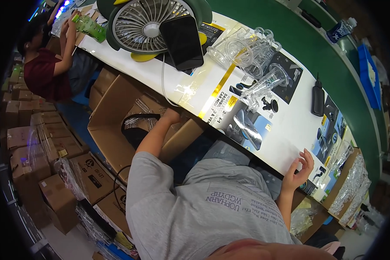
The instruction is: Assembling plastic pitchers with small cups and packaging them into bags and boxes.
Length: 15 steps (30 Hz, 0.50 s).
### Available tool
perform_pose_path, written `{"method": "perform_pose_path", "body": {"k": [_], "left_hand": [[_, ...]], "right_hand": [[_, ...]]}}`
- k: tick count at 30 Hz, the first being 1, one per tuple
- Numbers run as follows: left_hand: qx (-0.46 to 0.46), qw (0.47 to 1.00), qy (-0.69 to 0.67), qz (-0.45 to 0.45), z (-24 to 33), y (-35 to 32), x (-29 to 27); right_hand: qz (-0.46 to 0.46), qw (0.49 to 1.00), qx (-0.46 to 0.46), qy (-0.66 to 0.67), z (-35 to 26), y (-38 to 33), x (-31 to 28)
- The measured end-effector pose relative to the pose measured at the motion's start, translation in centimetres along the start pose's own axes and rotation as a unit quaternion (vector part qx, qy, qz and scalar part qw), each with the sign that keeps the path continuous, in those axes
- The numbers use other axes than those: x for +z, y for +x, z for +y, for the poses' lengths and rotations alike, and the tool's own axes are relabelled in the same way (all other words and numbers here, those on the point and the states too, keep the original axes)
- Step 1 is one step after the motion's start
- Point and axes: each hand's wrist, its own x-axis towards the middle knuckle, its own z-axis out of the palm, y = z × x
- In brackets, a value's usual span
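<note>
left hand (172, 116) reaches down into the open cardboard box (117, 112) beside the table, fingers hidden so their state cannot be told, while right hand (300, 170) rests at the white table's edge (286, 143), fingers loosely spread, holding nothing.

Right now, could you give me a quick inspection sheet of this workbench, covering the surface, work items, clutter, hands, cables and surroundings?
Surface: white worktable carrying flat printed packaging sheets.
Work items: open cardboard box beside the table; clear plastic trays piled on the table.
Clutter: desk fan, dark tablet, small black device, water bottle.
Hands: left hand reaches into the box by the table edge, what it holds is hidden; right hand open, empty, at the table edge.
Cables: white cable hanging off the table by the fan.
Surroundings: stacked cartons on the floor; another person working nearby; green conveyor belt.
</note>
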Motion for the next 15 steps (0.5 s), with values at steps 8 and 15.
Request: {"method": "perform_pose_path", "body": {"k": [8, 15], "left_hand": [[0.089, 0.993, -0.006, 0.081, -0.2, 1.6, 0.9], [0.082, 0.993, 0.017, 0.081, -0.4, 2.0, 0.8]], "right_hand": [[0.017, 0.999, 0.008, -0.035, -0.1, 0.2, -0.2], [0.032, 0.999, -0.004, -0.005, -0.4, 0.8, -0.1]]}}
